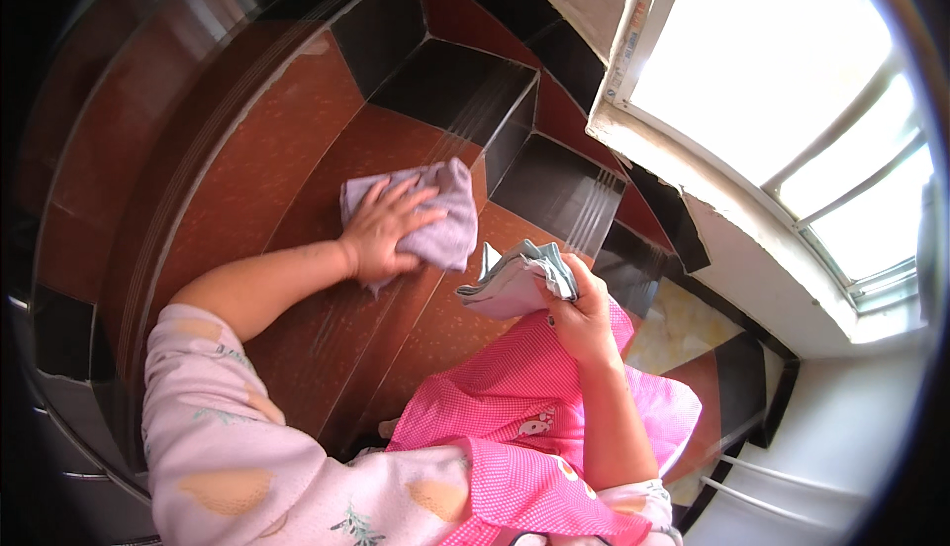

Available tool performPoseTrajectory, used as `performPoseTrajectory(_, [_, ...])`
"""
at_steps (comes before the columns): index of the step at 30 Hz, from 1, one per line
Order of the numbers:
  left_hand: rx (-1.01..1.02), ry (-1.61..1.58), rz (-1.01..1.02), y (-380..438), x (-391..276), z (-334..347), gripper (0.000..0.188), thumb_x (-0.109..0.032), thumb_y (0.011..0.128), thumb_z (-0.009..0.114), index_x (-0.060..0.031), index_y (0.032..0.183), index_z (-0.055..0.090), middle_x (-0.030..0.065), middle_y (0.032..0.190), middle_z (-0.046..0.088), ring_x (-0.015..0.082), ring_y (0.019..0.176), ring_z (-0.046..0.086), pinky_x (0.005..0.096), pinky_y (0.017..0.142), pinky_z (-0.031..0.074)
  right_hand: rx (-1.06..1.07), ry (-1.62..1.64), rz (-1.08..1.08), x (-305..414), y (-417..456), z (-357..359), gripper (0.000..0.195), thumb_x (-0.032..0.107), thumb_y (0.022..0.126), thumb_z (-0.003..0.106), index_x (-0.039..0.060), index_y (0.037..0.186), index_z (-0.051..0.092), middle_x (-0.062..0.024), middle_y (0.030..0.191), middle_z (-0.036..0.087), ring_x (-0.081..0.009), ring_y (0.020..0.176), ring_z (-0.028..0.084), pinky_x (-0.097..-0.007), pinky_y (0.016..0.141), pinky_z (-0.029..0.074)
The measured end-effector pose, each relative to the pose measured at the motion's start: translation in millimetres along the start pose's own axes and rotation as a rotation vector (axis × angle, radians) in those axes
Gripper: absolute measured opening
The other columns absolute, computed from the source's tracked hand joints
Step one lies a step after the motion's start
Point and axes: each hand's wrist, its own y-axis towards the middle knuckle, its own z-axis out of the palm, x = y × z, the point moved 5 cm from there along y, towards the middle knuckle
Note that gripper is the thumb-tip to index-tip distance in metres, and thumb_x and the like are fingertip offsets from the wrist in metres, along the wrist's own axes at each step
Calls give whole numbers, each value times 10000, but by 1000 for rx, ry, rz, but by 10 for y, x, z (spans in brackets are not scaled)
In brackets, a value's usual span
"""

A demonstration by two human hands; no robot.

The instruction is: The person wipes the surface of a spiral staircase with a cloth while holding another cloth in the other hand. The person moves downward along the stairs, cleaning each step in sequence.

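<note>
My left hand [390, 230] lies flat with spread fingers on top of a folded purple cloth [453, 212]. The cloth rests on a reddish-brown tiled stair tread [260, 145], near the black tile at its narrower side. To the right, my right hand [582, 308] grips a folded cloth [512, 286] with pale green and whitish-pink layers, raised in front of a pink checked apron [505, 368]. The two cloths are close together but do not appear to touch. Part of the right fingers is hidden by the folds.
Curved black and reddish stair steps [549, 182] run down towards the right, with ridged strips near their edges. A bright window with a white frame [698, 130] is at the upper right. White rails [772, 505] show at the lower right, metal rails [85, 476] at the lower left.
</note>
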Motion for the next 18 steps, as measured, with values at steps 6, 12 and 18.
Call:
performPoseTrajectory(6, [-88,127,-118,1128,346,60,680,-428,755,603,-285,1397,429,39,1505,324,269,1414,236,488,1149,126,-29,-16,-43,-19,2,17,174,-37,850,630,-13,1018,590,1,770,566,-47,676,478,-208,585,404])
performPoseTrajectory(12, [-137,154,-398,2051,486,173,685,-517,812,592,-316,1430,373,3,1531,286,237,1431,191,516,1137,121,-10,-40,-2,-74,20,28,250,-38,805,630,15,1046,586,-64,774,598,-147,691,567,-255,624,443])
performPoseTrajectory(18, [-159,181,-514,2476,634,165,682,-570,814,545,-348,1431,355,-6,1541,266,215,1433,190,517,1145,122,-11,-61,36,-90,4,29,290,-35,779,631,22,1060,587,-103,789,619,-204,717,615,-282,655,465])
